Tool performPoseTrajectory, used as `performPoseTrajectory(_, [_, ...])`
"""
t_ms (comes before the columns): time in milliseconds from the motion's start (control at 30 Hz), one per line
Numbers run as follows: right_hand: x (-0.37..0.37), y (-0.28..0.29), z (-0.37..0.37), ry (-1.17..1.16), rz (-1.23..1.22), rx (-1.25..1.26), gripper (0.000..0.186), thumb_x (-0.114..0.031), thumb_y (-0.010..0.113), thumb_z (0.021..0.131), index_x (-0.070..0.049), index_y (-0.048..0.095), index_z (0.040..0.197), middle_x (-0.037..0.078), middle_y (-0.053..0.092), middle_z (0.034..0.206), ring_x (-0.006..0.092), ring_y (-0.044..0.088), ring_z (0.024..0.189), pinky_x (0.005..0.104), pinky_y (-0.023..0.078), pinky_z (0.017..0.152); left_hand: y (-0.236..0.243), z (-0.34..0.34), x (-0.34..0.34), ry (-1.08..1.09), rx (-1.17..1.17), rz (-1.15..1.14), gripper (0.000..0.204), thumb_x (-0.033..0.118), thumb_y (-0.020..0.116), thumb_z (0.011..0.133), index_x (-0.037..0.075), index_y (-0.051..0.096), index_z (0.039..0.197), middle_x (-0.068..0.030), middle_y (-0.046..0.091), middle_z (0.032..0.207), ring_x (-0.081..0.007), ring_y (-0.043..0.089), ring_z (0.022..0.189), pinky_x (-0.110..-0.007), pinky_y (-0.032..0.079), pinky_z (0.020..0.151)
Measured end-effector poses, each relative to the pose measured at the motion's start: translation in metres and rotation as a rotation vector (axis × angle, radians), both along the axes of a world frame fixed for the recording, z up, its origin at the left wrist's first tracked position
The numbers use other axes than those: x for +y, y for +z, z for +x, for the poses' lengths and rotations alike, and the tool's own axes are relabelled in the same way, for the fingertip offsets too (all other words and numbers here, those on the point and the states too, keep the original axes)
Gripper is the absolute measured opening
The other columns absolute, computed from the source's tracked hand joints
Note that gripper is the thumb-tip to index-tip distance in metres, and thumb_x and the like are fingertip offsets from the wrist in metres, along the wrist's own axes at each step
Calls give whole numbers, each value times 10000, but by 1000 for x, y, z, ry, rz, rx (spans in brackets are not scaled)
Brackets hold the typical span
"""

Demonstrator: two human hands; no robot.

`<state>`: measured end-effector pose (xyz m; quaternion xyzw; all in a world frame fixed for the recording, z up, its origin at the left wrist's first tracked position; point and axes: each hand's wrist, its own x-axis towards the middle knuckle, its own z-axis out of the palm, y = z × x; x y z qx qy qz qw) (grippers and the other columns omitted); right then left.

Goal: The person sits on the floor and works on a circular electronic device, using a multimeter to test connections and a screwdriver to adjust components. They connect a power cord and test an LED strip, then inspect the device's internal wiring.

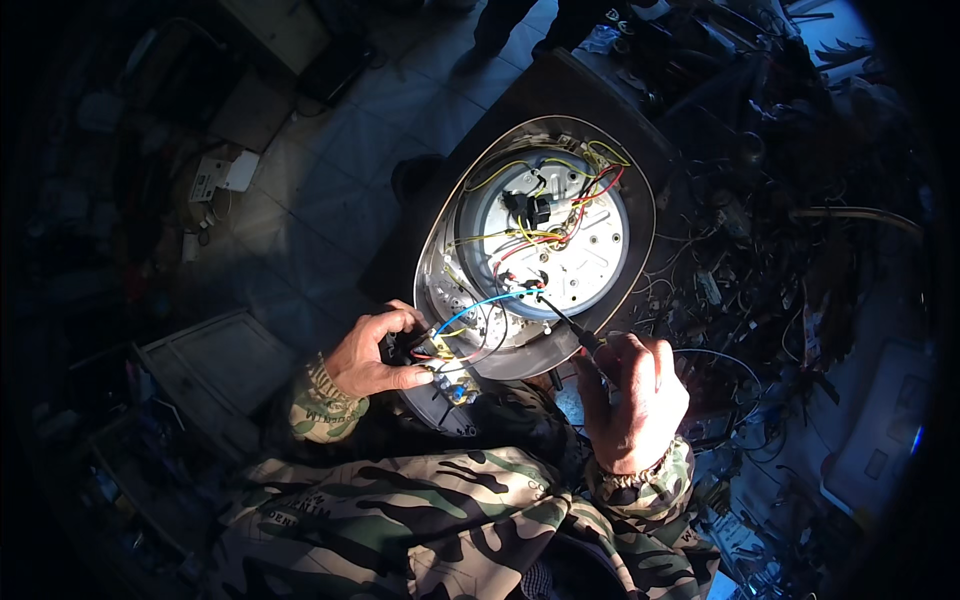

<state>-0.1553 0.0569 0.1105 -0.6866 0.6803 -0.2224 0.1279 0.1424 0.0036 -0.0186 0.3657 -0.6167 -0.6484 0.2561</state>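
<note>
An opened appliance [600, 262] stands before me, its oval housing around a round pale metal base. Red, yellow and black wires cross that base around a black part [527, 209]. My left hand [374, 356] pinches a small circuit board [452, 381] at the housing's near left edge. A blue wire [478, 303] arches from the board to the base. In my right hand [632, 396] is a slim dark tool [566, 319] with a thin tip, whose exact kind I cannot tell. Its tip is close to the blue wire's end; whether they touch is unclear.
The appliance rests on a dark tabletop [565, 85]. Tangled wires and small parts [720, 270] lie heaped on the right. A wooden box or cabinet [215, 375] is at left, and a person's legs [505, 25] show at the top.
</note>
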Motion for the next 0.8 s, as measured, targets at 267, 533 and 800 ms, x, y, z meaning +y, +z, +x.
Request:
performPoseTrajectory(267, [-1,0,-1,6,33,65,220,-47,810,771,-39,625,890,106,612,777,283,626,616,349,497,541,1,24,7,-80,-152,139,484,333,860,751,-34,660,994,-87,664,892,-179,586,841,-349,455,860])
performPoseTrajectory(533, [1,-7,-6,153,-49,21,318,4,771,763,-17,590,1024,171,637,935,345,664,765,389,541,629,0,15,10,-81,-162,211,494,316,843,792,-36,652,1081,-92,724,945,-130,647,885,-306,506,831])
performPoseTrajectory(800, [-2,-12,-2,84,-169,4,273,-16,814,736,-46,621,927,128,606,801,300,593,620,373,467,526,2,12,10,-112,-195,185,475,292,841,805,-15,632,1103,-55,725,940,-110,641,860,-288,511,808])
